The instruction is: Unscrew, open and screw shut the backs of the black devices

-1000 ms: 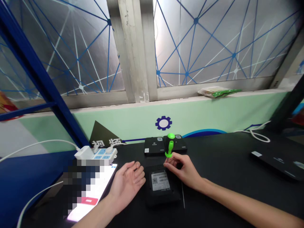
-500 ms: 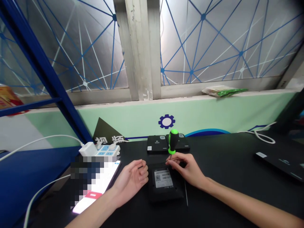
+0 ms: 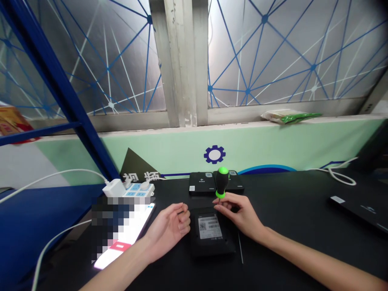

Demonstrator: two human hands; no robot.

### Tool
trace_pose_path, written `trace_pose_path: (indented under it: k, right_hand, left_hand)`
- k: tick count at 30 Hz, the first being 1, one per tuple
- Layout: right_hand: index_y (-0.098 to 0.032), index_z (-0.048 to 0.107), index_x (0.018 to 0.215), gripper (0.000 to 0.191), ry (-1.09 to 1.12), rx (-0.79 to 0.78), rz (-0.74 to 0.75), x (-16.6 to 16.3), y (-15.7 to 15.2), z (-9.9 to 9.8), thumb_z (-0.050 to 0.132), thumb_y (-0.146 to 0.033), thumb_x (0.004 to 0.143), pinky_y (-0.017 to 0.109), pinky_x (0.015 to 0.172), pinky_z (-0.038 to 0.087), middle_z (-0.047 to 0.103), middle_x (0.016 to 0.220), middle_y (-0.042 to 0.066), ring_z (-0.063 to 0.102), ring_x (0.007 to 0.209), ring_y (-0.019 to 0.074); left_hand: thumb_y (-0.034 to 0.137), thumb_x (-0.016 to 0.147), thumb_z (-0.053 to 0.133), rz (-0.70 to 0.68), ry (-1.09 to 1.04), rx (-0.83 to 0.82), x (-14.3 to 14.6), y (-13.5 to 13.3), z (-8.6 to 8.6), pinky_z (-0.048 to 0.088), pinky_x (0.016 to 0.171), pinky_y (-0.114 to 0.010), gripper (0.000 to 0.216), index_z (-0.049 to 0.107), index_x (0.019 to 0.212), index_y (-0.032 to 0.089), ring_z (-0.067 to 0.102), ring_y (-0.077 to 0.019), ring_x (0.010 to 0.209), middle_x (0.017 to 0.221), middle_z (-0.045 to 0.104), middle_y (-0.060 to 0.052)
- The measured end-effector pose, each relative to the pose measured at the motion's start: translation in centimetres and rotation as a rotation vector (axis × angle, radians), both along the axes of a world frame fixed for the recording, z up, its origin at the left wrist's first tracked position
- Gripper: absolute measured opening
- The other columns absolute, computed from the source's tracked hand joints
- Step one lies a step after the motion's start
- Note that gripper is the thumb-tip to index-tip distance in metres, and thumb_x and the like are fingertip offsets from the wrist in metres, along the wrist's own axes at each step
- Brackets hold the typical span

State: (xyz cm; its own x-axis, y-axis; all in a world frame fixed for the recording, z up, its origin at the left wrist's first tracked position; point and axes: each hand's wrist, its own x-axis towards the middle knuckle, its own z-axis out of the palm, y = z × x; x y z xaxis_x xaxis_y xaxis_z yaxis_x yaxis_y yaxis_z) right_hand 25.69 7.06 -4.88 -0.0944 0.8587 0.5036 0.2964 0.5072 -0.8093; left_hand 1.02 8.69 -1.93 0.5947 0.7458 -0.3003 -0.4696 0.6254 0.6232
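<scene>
At lower centre, a labelled black device [image 3: 212, 248] lay on the counter [image 3: 287, 206]. A green-and-black screwdriver [image 3: 222, 184] stood nearly upright by its upper right corner, shaft pinched in the right hand's [image 3: 241, 211] fingertips; turning a screw seemed in hand, tip hidden, the next turn calling for a steady shaft. The left hand [image 3: 169, 226], half-curled, apparently empty, was beside the left edge. A thin metal rod [image 3: 240, 248] and two black boxes [image 3: 201, 184] limited room right and above; wider space spread toward frame right.

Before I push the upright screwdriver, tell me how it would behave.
The screwdriver would probably tip without the right hand: its bulky handle stands above a thin shaft. Laid down, it might roll, since the handle looks rounded.
</scene>
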Motion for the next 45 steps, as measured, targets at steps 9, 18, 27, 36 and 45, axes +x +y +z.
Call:
trace_pose_path:
  k: [9, 18, 27, 36, 45]
  right_hand:
    - [-0.019, 0.065, 0.092, 0.021, 0.001, -0.04, 0.008, 0.05, -0.19, -0.36, 0.06, -0.038, 0.094, 0.027, 0.057, 0.044, 0.062, 0.071, 0.002, 0.05, 0.058, 0.014]
    - [-0.018, 0.066, 0.093, 0.023, 0.019, -0.053, 0.014, -0.17, -0.05, -0.01, 0.066, -0.041, 0.09, 0.025, 0.055, 0.043, 0.06, 0.068, 0.0, 0.048, 0.055, 0.0123]
    - [-0.019, 0.062, 0.085, 0.019, 0.12, -0.081, 0.016, -0.13, -0.02, -0.02, 0.067, -0.037, 0.09, 0.027, 0.057, 0.047, 0.074, 0.077, 0.005, 0.06, 0.058, 0.015]
    - [-0.018, 0.067, 0.098, 0.021, -0.021, -0.001, 0.044, -0.1, -0.61, 0.28, 0.053, -0.033, 0.098, 0.027, 0.059, 0.044, 0.071, 0.088, 0.006, 0.054, 0.061, 0.0143]
    - [-0.018, 0.068, 0.082, 0.019, 0.048, -0.018, 0.006, -0.41, 0.07, 0.35, 0.07, -0.037, 0.087, 0.026, 0.052, 0.039, 0.057, 0.065, -0.001, 0.044, 0.052, 0.0118]
  left_hand:
    - [0.022, 0.096, 0.055, -0.01, -0.02, 0.002, -0.07, 0.04, -0.29, 0.034, 0.052, -0.022, 0.022, 0.06, 0.077, 0.013, 0.039, -0.0094, 0.053, 0.064, 0.041, 0.002]
    - [0.021, 0.097, 0.053, -0.009, -0.017, 0.01, -0.13, 0.03, -0.31, 0.034, 0.053, -0.023, 0.023, 0.061, 0.077, 0.012, 0.04, -0.0093, 0.053, 0.063, 0.041, 0.002]
    - [0.021, 0.095, 0.056, -0.005, -0.006, 0.011, 0.0, 0.11, -0.21, 0.033, 0.053, -0.023, 0.021, 0.061, 0.076, 0.012, 0.039, -0.0095, 0.053, 0.062, 0.042, 0.002]
    - [0.022, 0.094, 0.058, 0.001, 0.009, 0.014, -0.01, -0.14, 0.0, 0.032, 0.053, -0.024, 0.021, 0.06, 0.075, 0.012, 0.038, -0.0099, 0.053, 0.062, 0.042, 0.002]
    - [0.022, 0.093, 0.059, -0.002, 0.024, 0.02, 0.12, -0.17, 0.01, 0.032, 0.053, -0.023, 0.021, 0.061, 0.074, 0.013, 0.037, -0.0101, 0.053, 0.062, 0.043, 0.002]
